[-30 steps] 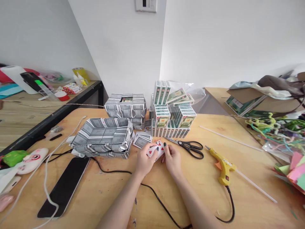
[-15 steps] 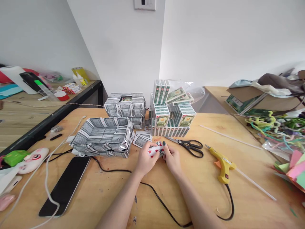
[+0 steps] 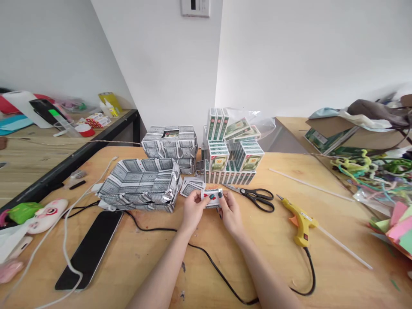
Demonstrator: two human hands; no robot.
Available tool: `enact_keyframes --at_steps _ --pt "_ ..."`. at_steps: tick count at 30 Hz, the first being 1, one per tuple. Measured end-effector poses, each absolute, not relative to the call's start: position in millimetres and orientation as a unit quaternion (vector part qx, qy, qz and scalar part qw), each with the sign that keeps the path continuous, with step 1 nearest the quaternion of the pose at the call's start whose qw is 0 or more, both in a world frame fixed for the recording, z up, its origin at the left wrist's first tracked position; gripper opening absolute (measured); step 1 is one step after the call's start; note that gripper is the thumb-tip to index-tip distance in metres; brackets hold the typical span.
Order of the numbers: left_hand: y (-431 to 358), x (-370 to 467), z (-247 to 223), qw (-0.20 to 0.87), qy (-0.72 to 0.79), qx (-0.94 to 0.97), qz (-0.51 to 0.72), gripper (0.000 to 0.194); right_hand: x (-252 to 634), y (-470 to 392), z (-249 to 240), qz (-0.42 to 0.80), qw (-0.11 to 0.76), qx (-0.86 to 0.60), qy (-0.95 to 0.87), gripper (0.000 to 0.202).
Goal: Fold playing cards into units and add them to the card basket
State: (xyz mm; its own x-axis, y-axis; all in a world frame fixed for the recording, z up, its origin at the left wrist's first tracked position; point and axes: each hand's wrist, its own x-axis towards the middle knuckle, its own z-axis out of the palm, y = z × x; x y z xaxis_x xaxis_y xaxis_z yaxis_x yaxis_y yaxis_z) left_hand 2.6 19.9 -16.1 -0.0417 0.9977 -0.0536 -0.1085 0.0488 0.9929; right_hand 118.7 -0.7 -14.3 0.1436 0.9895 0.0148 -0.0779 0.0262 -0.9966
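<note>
My left hand point(image 3: 194, 209) and my right hand point(image 3: 230, 211) pinch a playing card point(image 3: 212, 203) between them, its face with red marks turned up and its edges folded. Just behind my left hand lie loose cards point(image 3: 192, 187), backs up. A tray made of folded cards point(image 3: 138, 182) stands to the left, and behind it is a taller structure of cards point(image 3: 170, 143). Stacked green and white card boxes point(image 3: 220, 159) stand beyond my hands. Black-handled scissors point(image 3: 257, 197) lie to the right, near a yellow glue gun point(image 3: 301, 221).
A black phone point(image 3: 90, 249) and a white cable point(image 3: 66, 240) lie at the left. The glue gun's black cord point(image 3: 215, 267) crosses the table near my forearms. Glue sticks point(image 3: 312, 184) lie right. Pipe cleaners point(image 3: 357, 165) and coloured paper point(image 3: 399, 225) fill the right edge.
The card between my hands has been turned flatter and squarer, its face now showing more plainly. My left hand has shifted slightly left, and my fingers have moved their grip.
</note>
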Motion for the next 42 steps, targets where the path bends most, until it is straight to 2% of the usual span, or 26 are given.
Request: enact_keyframes --at_steps 4,9,16,20,24,27,32,37,42 --pt "24 -3 -21 0.551 0.499 0.431 0.512 0.020 119 -1 -17 0.502 0.526 -0.513 -0.456 0.034" --pt "23 -5 -15 0.569 0.478 0.448 0.498 0.020 121 -1 -17 0.508 0.526 -0.496 -0.468 0.034" --pt "25 -9 -9 0.537 0.479 0.494 0.488 0.017 127 1 -15 0.429 0.539 -0.521 -0.504 0.033" --pt "24 -8 -9 0.525 0.474 0.525 0.472 0.013 132 5 -14 0.472 0.549 -0.506 -0.469 0.037" --pt "22 -4 -10 0.518 0.478 0.519 0.484 0.013 132 6 -14 0.522 0.559 -0.494 -0.413 0.030" --pt "19 1 -9 0.509 0.476 0.482 0.530 0.017 130 5 -16 0.545 0.575 -0.495 -0.357 0.027" --pt "15 4 -6 0.558 0.445 0.437 0.547 0.027 128 4 -16 0.569 0.615 -0.453 -0.305 0.026" --pt "17 3 -8 0.491 0.490 0.447 0.565 0.024 127 2 -14 0.591 0.589 -0.446 -0.324 0.027" --pt "19 1 -11 0.483 0.499 0.450 0.562 0.021 127 1 -13 0.599 0.560 -0.438 -0.369 0.033"
